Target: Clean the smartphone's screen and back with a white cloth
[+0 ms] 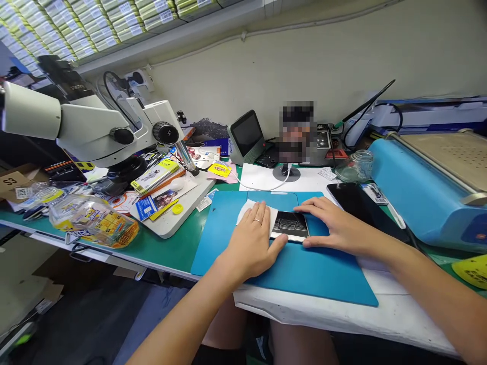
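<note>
The green counter [186, 242] carries a blue mat [323, 274], a microscope base [167, 223], a plastic jar [93, 218] lying tipped, a small smart display [247, 138] and a blue machine [414, 187].

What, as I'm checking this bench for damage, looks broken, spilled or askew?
The wall has a dark, ragged patch just left of the small screen, as if paint or plaster had flaked off. Booklets lie piled at odd angles on the microscope base. I see no spill.
</note>
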`<state>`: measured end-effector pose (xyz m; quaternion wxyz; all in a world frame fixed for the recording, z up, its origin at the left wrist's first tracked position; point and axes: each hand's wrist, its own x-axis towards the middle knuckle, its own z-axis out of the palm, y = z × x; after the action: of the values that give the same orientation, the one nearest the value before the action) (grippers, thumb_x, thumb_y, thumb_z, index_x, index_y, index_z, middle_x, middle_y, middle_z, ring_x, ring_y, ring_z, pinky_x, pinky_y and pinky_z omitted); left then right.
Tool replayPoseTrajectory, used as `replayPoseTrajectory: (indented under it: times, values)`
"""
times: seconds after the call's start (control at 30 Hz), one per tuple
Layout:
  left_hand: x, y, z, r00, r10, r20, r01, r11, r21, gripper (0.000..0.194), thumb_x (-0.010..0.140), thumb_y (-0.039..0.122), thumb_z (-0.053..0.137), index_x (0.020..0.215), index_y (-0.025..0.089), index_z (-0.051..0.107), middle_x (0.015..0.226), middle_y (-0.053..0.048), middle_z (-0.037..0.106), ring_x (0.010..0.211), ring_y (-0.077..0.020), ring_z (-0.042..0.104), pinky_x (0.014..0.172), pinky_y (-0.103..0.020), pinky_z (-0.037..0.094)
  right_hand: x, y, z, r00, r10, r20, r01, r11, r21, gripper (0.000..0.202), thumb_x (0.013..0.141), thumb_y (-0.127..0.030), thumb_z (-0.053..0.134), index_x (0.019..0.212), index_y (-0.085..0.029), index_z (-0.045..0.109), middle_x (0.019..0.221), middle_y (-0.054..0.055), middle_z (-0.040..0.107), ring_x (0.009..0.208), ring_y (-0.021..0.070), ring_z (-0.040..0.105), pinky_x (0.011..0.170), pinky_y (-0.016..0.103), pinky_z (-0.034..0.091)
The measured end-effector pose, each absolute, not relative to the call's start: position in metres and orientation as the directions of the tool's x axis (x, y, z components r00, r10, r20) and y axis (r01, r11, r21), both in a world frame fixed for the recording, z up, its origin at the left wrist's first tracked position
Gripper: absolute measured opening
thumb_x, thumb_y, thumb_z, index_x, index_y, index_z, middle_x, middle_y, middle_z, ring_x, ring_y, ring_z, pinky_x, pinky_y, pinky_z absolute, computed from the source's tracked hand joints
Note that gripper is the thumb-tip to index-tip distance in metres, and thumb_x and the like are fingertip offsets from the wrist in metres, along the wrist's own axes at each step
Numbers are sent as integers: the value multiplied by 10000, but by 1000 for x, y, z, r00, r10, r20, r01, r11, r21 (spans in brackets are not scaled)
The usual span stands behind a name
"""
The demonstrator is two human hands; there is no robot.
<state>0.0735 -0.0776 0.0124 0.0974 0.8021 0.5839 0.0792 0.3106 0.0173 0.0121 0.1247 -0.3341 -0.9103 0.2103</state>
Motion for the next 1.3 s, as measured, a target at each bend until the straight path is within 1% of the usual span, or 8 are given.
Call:
replayPoseTrajectory:
  times: [0.07,0.17,0.37,0.5,0.7,0.87,1.1,1.3]
  values:
    - [86,-76,12,310,950,31,916,-307,258,792,1025,574,285,1541,-27,245,1627,-224,144,1520,-312,103,1238,-452,165,310,18,12,-748,657,92,552,694,-462,751,745,-677,705,1385,-314,550,1246,119,585,1189,373,528,995,563,456]
    - [109,-74,12,391,918,69,878,-394,271,824,1020,613,262,1535,-31,249,1626,-219,169,1521,-301,116,1241,-433,159,309,18,11,-751,651,113,538,702,-466,773,747,-653,710,1404,-291,522,1226,127,596,1167,376,542,988,566,461]
    - [135,-66,16,455,888,68,847,-455,273,955,978,721,250,1530,-57,234,1618,-231,206,1521,-308,128,1243,-415,166,312,19,8,-742,662,106,542,686,-486,971,681,-655,762,1508,-317,382,1258,118,596,1188,396,532,1008,586,442]
    - [122,-88,14,496,863,98,823,-503,264,908,986,701,284,1533,-23,265,1625,-208,205,1525,-305,115,1247,-417,147,314,18,8,-745,658,106,537,687,-489,1014,657,-675,767,1521,-326,367,1247,108,602,1176,393,541,985,567,461]
    - [83,-127,8,439,897,52,860,-437,263,855,999,687,250,1564,45,238,1640,-167,129,1526,-296,80,1237,-452,191,311,17,12,-746,663,66,553,672,-493,1009,657,-714,745,1519,-348,372,1218,99,595,1153,386,537,981,572,449]
    - [54,-116,7,329,944,21,923,-326,207,794,1026,619,262,1559,31,245,1636,-180,136,1522,-298,118,1229,-479,209,309,15,14,-739,672,37,570,654,-498,1002,667,-734,728,1523,-362,363,1214,97,575,1152,377,526,981,560,448]
    - [48,-77,9,308,951,26,932,-307,194,776,1036,602,234,1538,11,254,1630,-213,164,1522,-299,104,1231,-475,182,307,13,17,-734,678,40,574,651,-497,996,652,-767,706,1513,-389,380,1176,85,588,1135,383,533,968,569,453]
    - [47,-116,5,285,958,25,941,-284,184,796,1029,615,254,1565,30,187,1639,-198,111,1522,-297,71,1228,-474,209,308,13,15,-740,671,45,574,665,-478,976,684,-745,706,1520,-375,365,1206,99,568,1151,379,517,965,560,462]
